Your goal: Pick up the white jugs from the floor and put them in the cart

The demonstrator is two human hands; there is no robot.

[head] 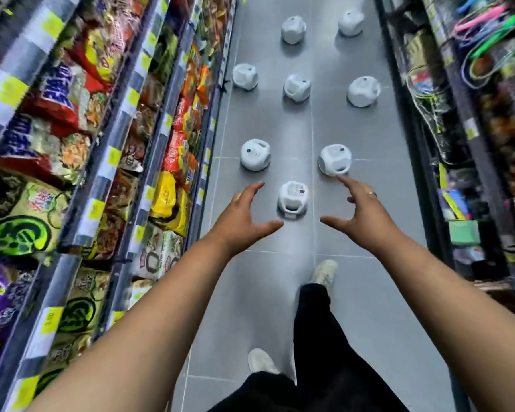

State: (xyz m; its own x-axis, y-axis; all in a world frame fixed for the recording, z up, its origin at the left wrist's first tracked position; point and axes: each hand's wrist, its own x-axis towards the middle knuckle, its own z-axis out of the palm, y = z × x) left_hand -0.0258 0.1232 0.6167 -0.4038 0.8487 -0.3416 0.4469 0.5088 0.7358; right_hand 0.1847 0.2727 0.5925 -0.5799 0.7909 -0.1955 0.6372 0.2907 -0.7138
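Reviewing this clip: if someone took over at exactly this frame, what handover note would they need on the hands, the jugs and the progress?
Hands: the left hand is open, fingers spread, holding nothing. The right hand is open and empty too. Both reach forward, one either side of the nearest jug.
Jugs: the nearest jug stands on the aisle floor, with seven more jugs behind it in rows of two, three and two. The cart is not in view.
Done: nothing that shows here; no jug is held.
Left: lift all eight visible jugs into the cart.
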